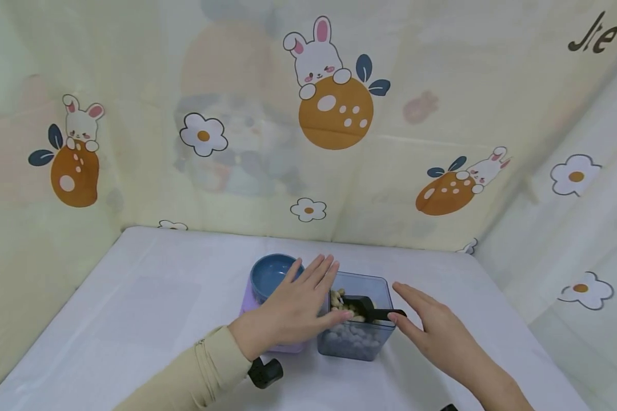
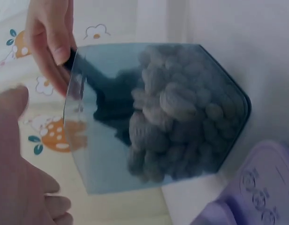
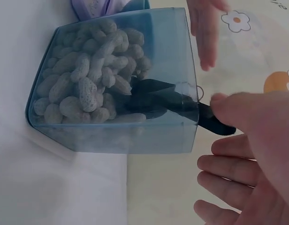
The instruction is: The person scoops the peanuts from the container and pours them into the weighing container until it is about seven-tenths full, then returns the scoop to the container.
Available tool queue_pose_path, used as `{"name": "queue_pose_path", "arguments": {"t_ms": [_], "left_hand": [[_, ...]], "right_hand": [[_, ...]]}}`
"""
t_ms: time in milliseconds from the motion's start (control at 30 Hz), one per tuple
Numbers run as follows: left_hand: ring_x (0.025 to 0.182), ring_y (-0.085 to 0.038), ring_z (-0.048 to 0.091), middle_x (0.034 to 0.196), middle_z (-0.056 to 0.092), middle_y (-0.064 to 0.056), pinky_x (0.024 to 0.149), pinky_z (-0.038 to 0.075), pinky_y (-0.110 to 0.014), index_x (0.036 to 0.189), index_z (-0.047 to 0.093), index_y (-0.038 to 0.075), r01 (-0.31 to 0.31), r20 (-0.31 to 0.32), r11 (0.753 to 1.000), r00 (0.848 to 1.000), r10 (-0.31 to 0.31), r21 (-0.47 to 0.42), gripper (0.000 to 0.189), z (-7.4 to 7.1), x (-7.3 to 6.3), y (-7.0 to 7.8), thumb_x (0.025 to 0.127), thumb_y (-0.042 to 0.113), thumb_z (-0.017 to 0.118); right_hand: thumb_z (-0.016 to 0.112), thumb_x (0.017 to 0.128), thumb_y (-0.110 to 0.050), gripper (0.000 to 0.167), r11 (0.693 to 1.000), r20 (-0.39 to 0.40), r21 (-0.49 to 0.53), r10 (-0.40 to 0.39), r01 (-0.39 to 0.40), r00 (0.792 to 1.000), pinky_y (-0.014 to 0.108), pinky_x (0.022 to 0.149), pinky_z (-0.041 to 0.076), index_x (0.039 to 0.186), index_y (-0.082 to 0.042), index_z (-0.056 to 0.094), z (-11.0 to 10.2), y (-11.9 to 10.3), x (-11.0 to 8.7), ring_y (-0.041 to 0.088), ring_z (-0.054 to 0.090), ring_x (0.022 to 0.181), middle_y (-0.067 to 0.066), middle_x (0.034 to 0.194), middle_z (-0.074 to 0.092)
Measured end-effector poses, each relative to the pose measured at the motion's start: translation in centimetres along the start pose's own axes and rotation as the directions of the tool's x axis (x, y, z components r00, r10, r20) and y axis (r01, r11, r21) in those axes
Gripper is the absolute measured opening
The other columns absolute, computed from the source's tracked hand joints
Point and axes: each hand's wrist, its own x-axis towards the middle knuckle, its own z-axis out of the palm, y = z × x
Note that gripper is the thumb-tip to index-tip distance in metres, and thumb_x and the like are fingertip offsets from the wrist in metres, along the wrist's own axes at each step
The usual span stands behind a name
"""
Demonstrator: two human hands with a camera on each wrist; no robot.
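A clear blue plastic container (image 1: pixel 347 345) stands on the table, holding peanuts in their shells (image 3: pixel 88 79). Inside it lies a black scoop (image 1: pixel 361 303), its handle sticking out over the right rim. My left hand (image 1: pixel 293 311) hovers at the container's left side with fingers straight, holding nothing. On the other side, my right hand (image 1: pixel 437 334) has its thumb right at the end of the scoop's handle. Its other fingers reach out straight, spread apart and below the handle in the right wrist view.
Left of the container is a purple kitchen scale (image 2: pixel 264 180) with printed buttons, partly covered by my left arm. A blue bowl (image 1: pixel 267 275) sits on it. A white cloth covers the table (image 1: pixel 175 297); a patterned curtain (image 1: pixel 257 177) hangs behind.
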Motion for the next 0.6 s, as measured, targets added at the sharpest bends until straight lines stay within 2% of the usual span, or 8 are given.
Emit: {"name": "queue_pose_path", "arguments": {"t_ms": [267,400,500,600], "left_hand": [[0.156,-0.021,0.002,0.168,0.004,-0.007,0.126,0.005,-0.053,0.159,0.013,0.007,0.028,0.049,0.999,0.998,-0.03,0.045,0.087,0.9,0.6,0.5,0.099,0.07,0.018],[0.156,-0.021,0.003,0.168,0.006,-0.008,0.126,0.006,-0.053,0.159,0.015,0.006,0.022,0.052,0.998,0.998,-0.024,0.056,0.085,1.1,0.7,0.6,0.1,0.067,0.018],[0.156,-0.022,0.005,0.168,0.007,-0.009,0.126,0.008,-0.054,0.159,0.017,0.005,0.021,0.047,0.998,0.999,-0.024,0.065,0.085,1.0,0.8,0.6,0.101,0.067,0.02],[0.156,-0.023,0.007,0.168,0.009,-0.01,0.126,0.009,-0.053,0.158,0.018,0.005,0.036,0.044,0.996,0.998,-0.039,0.077,0.086,0.9,0.9,0.6,0.1,0.068,0.022]], "right_hand": [[0.057,0.102,-0.028,0.044,0.997,-0.032,0.076,-0.009,0.011,0.999,0.053,0.099,0.051,0.141,-0.008,0.055,0.5,0.1,0.3,0.035,0.056,0.13,0.012,0.141,0.059],[0.061,0.097,-0.008,0.028,0.991,-0.093,0.088,-0.094,0.102,0.991,0.047,0.092,0.055,0.125,-0.008,0.067,0.8,-0.2,0.8,0.033,0.062,0.122,0.012,0.129,0.067],[0.063,0.092,0.004,0.028,0.983,-0.142,0.07,-0.16,0.171,0.977,0.042,0.086,0.058,0.117,-0.007,0.07,0.9,-0.3,1.1,0.03,0.067,0.113,0.011,0.121,0.071],[0.064,0.09,0.008,0.03,0.978,-0.173,0.057,-0.19,0.202,0.966,0.037,0.083,0.06,0.115,-0.006,0.07,1.0,-0.4,1.2,0.028,0.069,0.109,0.008,0.117,0.073]]}}
